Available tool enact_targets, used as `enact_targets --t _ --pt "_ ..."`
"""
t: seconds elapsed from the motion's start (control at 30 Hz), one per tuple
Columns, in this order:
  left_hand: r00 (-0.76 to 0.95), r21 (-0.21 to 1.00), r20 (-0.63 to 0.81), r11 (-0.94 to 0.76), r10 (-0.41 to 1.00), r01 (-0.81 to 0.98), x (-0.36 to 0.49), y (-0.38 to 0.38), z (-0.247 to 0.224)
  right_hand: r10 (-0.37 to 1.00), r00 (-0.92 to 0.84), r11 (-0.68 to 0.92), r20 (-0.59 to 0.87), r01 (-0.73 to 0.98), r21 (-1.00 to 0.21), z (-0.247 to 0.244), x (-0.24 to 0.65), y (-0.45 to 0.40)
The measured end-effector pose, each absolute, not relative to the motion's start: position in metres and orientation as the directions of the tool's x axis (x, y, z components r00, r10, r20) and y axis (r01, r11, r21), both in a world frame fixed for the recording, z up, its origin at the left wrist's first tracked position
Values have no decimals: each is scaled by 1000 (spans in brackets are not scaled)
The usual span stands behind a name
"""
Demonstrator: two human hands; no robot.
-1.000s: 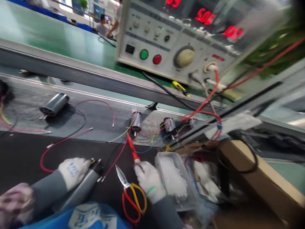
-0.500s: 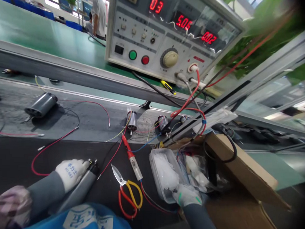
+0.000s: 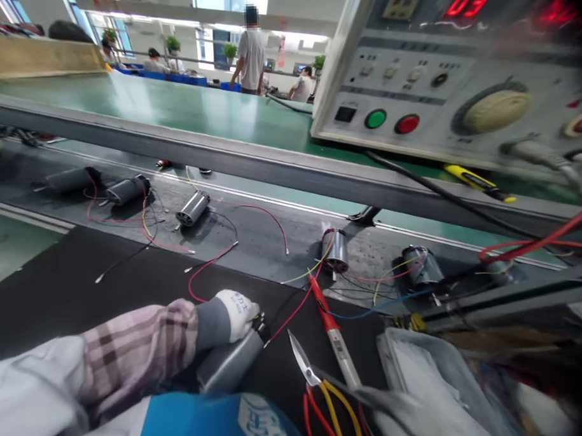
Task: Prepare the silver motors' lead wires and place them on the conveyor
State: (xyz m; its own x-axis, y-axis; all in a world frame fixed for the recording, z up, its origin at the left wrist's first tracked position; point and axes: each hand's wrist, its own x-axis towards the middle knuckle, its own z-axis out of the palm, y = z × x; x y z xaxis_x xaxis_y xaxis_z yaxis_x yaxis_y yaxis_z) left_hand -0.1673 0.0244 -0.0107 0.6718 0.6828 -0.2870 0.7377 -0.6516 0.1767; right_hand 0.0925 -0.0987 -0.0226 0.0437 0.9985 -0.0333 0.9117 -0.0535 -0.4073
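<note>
My left hand, in a white glove, has its fingers closed on the terminal end of a grey cylindrical motor lying on the black mat. My right hand is smeared by motion at the lower right, between the scissors and the plastic tub; its fingers cannot be made out. Scissors with red and yellow handles lie partly behind that blur, blades apart. Beyond them rests a red-and-white test probe. White material fills the clear tub.
Several wired motors, among them a silver one and another, lie along the grey conveyor strip. On the green shelf above stands a tester with red digits, a yellow-handled tool beside it. People are in the background.
The view has swung left, so the tester and tub appear farther right. My right hand has left the tub and moved left toward the scissors. My left hand stays on the motor.
</note>
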Motion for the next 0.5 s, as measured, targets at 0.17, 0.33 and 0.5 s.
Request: enact_targets --t 0.17,0.33,0.5 --pt "661 258 -312 -608 683 750 -165 23 -5 986 -151 122 -70 941 -316 -25 1 -69" --pt "608 239 -215 -562 764 792 -163 3 -12 1000 -3 -5 -18 907 -421 -40 -32 -41" --pt "531 379 -83 -466 844 800 -159 -6 -31 965 145 -261 -220 403 -877 -58 -25 -44"
